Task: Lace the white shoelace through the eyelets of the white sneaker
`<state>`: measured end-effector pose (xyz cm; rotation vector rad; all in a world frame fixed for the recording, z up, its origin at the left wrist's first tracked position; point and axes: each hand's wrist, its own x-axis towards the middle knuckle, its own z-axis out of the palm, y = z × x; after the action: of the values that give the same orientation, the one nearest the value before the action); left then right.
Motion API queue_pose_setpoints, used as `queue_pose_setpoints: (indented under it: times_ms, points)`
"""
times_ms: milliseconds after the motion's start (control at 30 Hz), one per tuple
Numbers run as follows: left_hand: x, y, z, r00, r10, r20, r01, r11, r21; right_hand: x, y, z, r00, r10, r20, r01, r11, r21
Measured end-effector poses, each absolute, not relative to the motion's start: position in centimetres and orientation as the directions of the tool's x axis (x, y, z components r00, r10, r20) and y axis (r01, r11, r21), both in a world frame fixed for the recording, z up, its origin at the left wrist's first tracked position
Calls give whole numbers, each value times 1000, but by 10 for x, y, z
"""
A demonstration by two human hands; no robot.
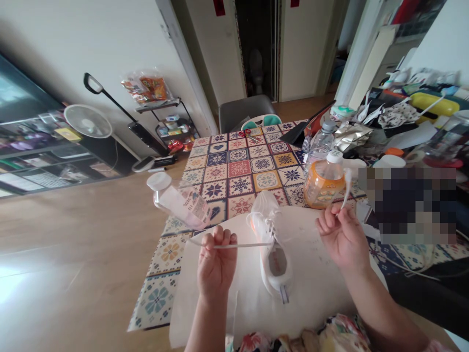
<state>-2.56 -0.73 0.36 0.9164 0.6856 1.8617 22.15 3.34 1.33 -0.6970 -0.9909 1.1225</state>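
Observation:
A white sneaker (261, 226) rests on a white sheet (311, 283), its heel toward me and its toe pointing away. My left hand (219, 269), left of the sneaker, is closed on a white shoelace (245, 246) that runs taut from the lacing to the fingers. To the right of the sneaker, my right hand (344, 239) is raised in a pinch. Between its fingertips is a white lace end (348, 188), which sticks up in front of the orange-labelled bottle. Whether this lace joins the sneaker cannot be made out.
A clear jar with a white lid (159, 182) leans at the left table edge. Behind my right hand stands an orange-labelled bottle (322, 185). Red scissors (246, 133) lie at the far end of the patterned tablecloth (240, 186). Clutter and a blurred patch fill the right side.

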Motion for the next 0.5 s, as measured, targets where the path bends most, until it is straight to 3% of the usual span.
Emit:
queue_pose_setpoints:
  times_ms: [100, 200, 333, 400, 500]
  points:
    - [-19, -16, 14, -84, 911, 404, -343, -407, 846, 218, 23, 13, 111, 946, 303, -259, 322, -911]
    - [-4, -22, 22, 148, 938, 313, -144, -293, 945, 211, 10, 16, -119, 917, 380, 22, 385, -923]
    - [16, -23, 23, 114, 970, 213, -96, -202, 975, 203, 0, 25, -484, 708, 514, 170, 653, -738]
    - [21, -23, 22, 70, 970, 234, -68, -229, 971, 201, -1, 28, -552, 636, 539, 159, 714, -682]
    - [23, -25, 20, 49, 955, 294, -5, -294, 956, 201, -1, 30, -544, 639, 544, 140, 708, -692]
